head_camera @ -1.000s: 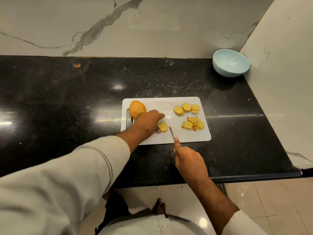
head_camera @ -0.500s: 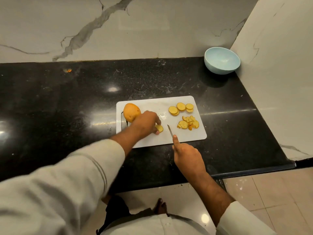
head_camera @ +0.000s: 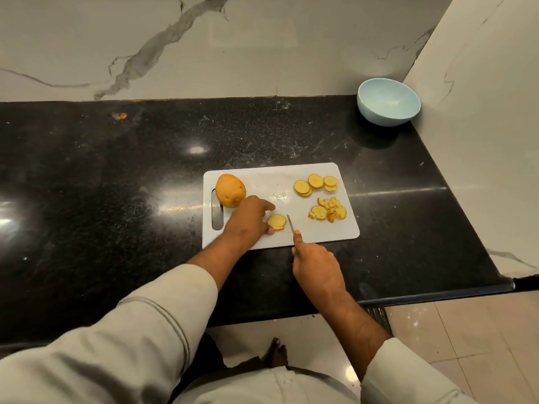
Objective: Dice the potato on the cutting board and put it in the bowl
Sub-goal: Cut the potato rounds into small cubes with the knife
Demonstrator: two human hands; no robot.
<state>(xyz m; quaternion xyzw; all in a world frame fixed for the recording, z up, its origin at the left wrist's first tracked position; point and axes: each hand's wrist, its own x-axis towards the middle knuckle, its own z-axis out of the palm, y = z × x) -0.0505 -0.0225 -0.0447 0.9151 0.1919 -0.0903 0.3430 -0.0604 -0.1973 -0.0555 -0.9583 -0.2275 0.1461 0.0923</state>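
Glossy speckled black stone counter (head_camera: 116, 199), matt white plastic cutting board (head_camera: 320, 231), smooth pale-blue bowl (head_camera: 388, 102), veined marble wall (head_camera: 204, 48).

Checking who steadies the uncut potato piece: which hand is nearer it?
Left. The left hand lies just beside the potato piece; the right hand is off the board's near edge.
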